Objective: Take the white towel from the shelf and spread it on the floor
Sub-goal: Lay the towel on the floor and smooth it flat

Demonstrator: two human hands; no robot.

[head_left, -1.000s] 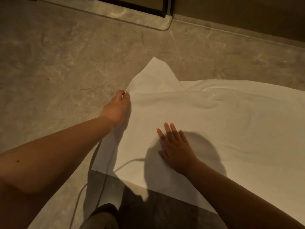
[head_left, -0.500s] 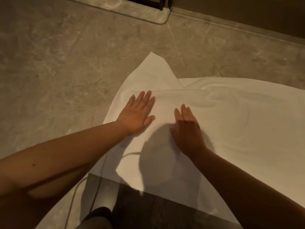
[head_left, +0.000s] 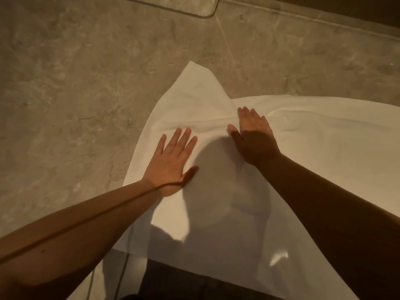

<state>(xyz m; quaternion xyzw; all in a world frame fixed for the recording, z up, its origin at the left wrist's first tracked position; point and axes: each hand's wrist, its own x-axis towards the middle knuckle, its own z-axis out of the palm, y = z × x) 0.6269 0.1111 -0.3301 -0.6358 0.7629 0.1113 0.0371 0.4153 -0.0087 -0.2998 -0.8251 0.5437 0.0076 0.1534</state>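
Nearest me, the near edge of the white towel lies over the floor just ahead of my knees, flat there and half under my own shadow. A second ago my left hand had a pinching grip on the towel's left edge; now that grip is let go, and the hand lies palm down with fingers spread, holding nothing and only pressing the cloth to the floor. My right hand has slid forward from the middle of the towel to a spot farther out. It too is flat and open, holding nothing, its fingertips at the crease where a ridge of wrinkles runs across between my hands.

Beyond the hands, the far left corner is still bunched into a raised peak rather than lying flat, while the rest of the cloth runs off to the right, mostly smooth.

So I judge the work has passed from pulling to smoothing: the towel is down on the floor and nearly spread. What remains, I think, is pushing that ridge out and flattening the peaked corner toward the glass threshold at the far side.
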